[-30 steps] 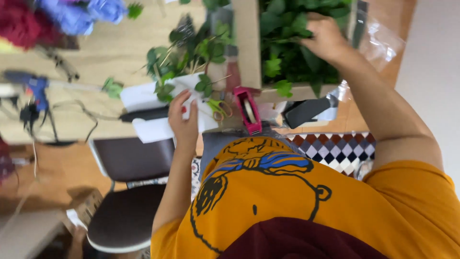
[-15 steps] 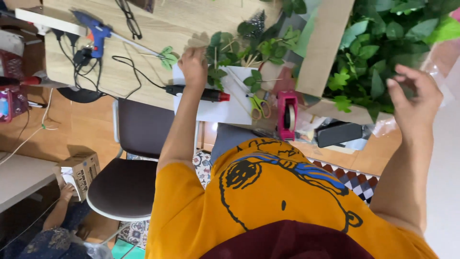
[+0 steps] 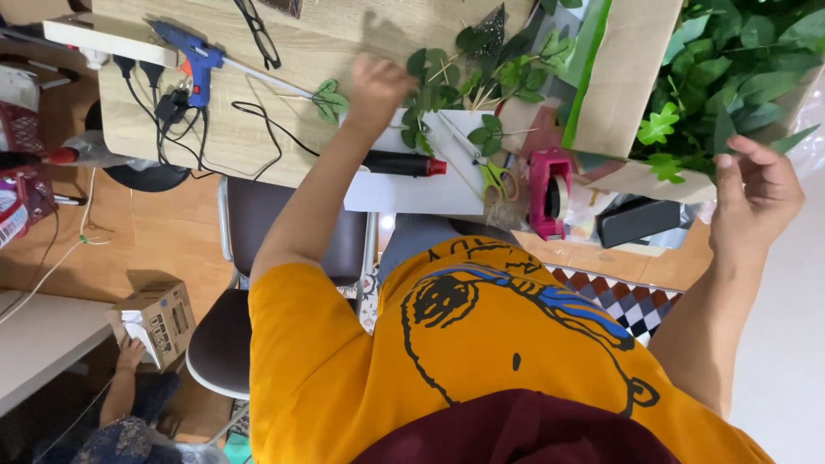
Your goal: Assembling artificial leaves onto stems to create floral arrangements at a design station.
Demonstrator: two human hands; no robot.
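The left hand (image 3: pixel 375 86) is seen raised over the worktop (image 3: pixel 284 94), blurred, with its fingers curled loosely; whether anything is pinched in that grip cannot be told. It lies just beside a heap of leafy sprigs (image 3: pixel 468 64) and near a small leaf pair on a stick (image 3: pixel 326 99) that rests on the wood. Below the wrist, a black tube with a red cap (image 3: pixel 402 163) is laid across a white sheet (image 3: pixel 412 185).

The right hand (image 3: pixel 756 198) is held out at the far side, its grip spread and nothing in it, fingertips just below the foliage (image 3: pixel 730 60) that fills a cardboard box (image 3: pixel 619 77). A bright green clover leaf (image 3: pixel 657 129) sticks out at the box edge, near that hand but apart from it.

Between the two hands, green-handled scissors (image 3: pixel 490 176), a pink tape dispenser (image 3: pixel 550 193) and a black phone (image 3: pixel 638 221) are set along the worktop edge. A blue glue gun (image 3: pixel 193 51) with its black cables is placed at the other end, with spectacles (image 3: pixel 256 33) beside it. A chair (image 3: pixel 258 258) stands under the worktop. On the floor, a cardboard carton (image 3: pixel 159 322) is touched by another person's hand (image 3: pixel 131 351).
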